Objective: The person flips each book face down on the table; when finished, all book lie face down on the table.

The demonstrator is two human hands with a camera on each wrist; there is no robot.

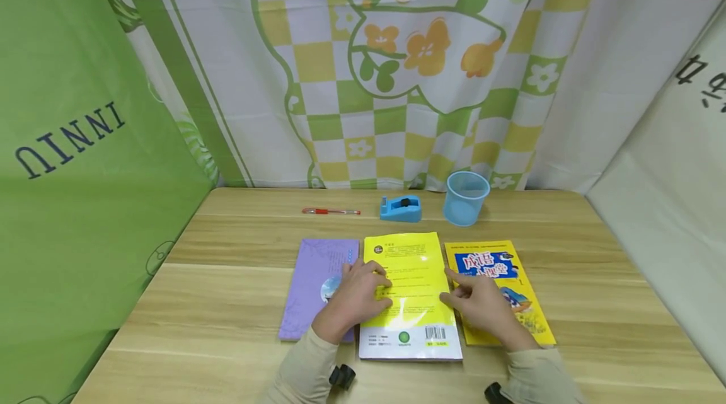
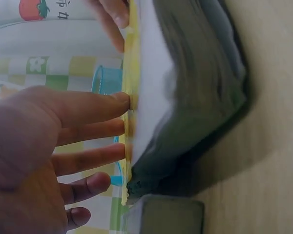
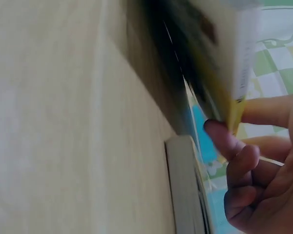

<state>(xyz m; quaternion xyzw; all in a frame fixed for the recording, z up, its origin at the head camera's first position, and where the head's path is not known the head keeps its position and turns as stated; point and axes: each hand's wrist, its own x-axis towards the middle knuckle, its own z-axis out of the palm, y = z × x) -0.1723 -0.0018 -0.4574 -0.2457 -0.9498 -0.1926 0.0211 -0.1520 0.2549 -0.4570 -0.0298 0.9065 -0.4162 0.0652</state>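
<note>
A thick yellow book with a white lower band and a barcode lies in the middle, back cover up. My left hand rests its fingertips on the left part of that cover, fingers fairly straight in the left wrist view. At the book's right edge my right hand pinches the cover side between thumb and fingers. From the right wrist, the book's edge appears raised over a dark shadow. Left of it lies a purple book, partly under my left forearm; to the right lies a yellow-orange book, partly hidden by my right hand.
Behind the books are a red pen, a blue tape dispenser and a light blue cup. A patterned curtain hangs behind the wooden table, with a green cloth on the left.
</note>
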